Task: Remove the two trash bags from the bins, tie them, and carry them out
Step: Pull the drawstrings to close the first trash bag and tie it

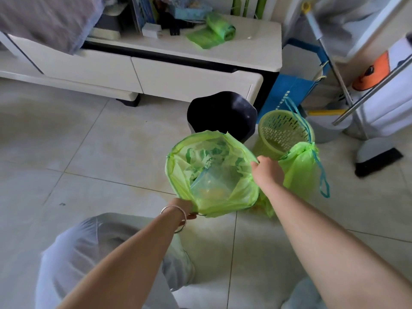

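An open green trash bag [209, 172] hangs in front of me with its mouth spread wide and scraps inside. My left hand [186, 208] grips its near rim, largely hidden behind the bag. My right hand [266, 168] pinches the rim on the right side. A second green bag [301, 170], drawn shut with a blue drawstring, stands on the floor to the right. Behind them stand a black bin [223, 114] and a green perforated bin [283, 132], neither holding a bag.
A white low cabinet [178, 70] runs along the back, with a roll of green bags [214, 30] on top. A blue paper bag [292, 92], a broom and dustpan [376, 161] and a drying rack stand at the right. Tiled floor lies to the left.
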